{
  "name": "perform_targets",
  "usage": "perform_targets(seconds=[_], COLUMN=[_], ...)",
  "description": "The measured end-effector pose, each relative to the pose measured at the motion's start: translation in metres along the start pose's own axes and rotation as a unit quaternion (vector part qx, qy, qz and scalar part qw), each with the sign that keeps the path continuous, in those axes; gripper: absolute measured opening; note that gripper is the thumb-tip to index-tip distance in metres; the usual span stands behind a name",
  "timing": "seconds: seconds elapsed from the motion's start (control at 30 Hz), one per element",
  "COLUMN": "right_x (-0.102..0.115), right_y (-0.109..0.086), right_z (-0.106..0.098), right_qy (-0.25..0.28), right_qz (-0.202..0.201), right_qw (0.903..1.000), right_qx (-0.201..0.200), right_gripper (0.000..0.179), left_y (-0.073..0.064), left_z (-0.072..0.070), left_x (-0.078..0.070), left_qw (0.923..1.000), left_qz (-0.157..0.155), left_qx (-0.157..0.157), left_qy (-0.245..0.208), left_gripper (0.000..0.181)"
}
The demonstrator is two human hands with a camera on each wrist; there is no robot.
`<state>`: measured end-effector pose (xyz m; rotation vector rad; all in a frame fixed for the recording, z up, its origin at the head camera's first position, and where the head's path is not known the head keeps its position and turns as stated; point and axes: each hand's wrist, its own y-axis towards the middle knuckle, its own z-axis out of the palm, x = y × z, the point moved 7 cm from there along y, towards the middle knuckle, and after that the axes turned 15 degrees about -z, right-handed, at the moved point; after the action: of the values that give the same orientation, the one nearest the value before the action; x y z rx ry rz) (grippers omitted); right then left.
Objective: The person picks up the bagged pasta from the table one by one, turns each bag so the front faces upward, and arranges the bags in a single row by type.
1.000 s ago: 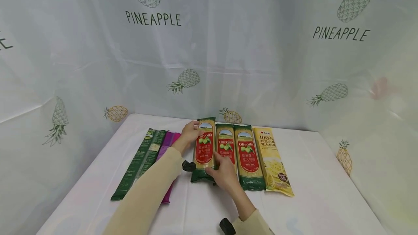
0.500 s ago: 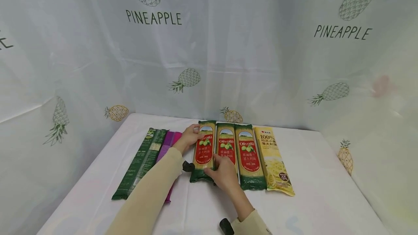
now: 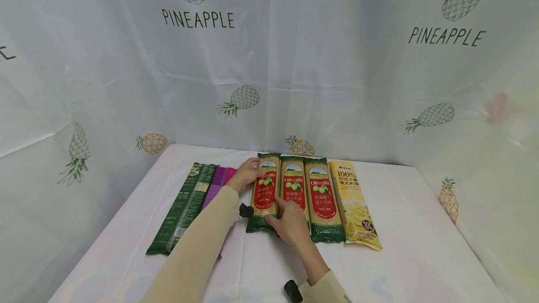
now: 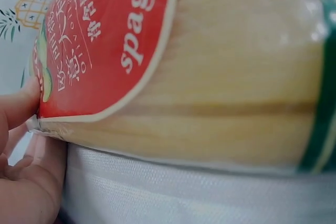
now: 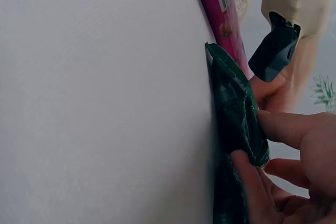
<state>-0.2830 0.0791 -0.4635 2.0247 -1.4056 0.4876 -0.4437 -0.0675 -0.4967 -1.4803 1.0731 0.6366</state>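
A green-ended spaghetti pack (image 3: 265,191) with a red label lies leftmost in a row of three alike. My left hand (image 3: 245,176) grips its upper left edge, thumb on the front; in the left wrist view the fingers (image 4: 44,166) reach beneath the pack's edge. My right hand (image 3: 293,224) pinches the lower right edge, partly covering the middle spaghetti pack (image 3: 293,183). Seen from the right wrist, the thumb (image 5: 286,128) presses on the pack's green end (image 5: 233,106). The third spaghetti pack (image 3: 323,200) lies to the right.
A yellow pasta pack (image 3: 355,205) lies at the row's right end. Left of my hands are a green pack (image 3: 185,207) and a purple pack (image 3: 215,183), the latter partly behind my left sleeve. A pineapple-print curtain (image 3: 311,69) hangs behind the white table (image 3: 400,228).
The held spaghetti pack's upper end has come down, nearly level with the top of the middle pack. Both hands keep their hold. The head view has tilted slightly.
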Motion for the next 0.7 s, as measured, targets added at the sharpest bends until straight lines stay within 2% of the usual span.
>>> perform_targets(seconds=[0.13, 0.43, 0.7], right_x=[0.0003, -0.0012, -0.0043], right_y=[-0.0029, -0.0024, -0.0018], right_z=[-0.0008, 0.0006, 0.0023], right_qy=[-0.001, -0.018, -0.009], right_qz=[0.003, -0.019, -0.026], right_qw=[1.0, 0.9985, 0.9981], right_qx=[0.002, 0.048, 0.055], right_gripper=[0.059, 0.057, 0.057], left_y=[0.0044, 0.0049, 0.0017], left_z=[0.0002, -0.0018, 0.0003], left_x=[0.0008, -0.0017, -0.0033], left_qw=[0.9998, 0.9995, 0.9995], left_qz=[-0.003, -0.014, -0.018], left_qx=[-0.01, 0.004, 0.015], left_qy=[0.017, 0.028, 0.022], left_gripper=[0.059, 0.06, 0.06])
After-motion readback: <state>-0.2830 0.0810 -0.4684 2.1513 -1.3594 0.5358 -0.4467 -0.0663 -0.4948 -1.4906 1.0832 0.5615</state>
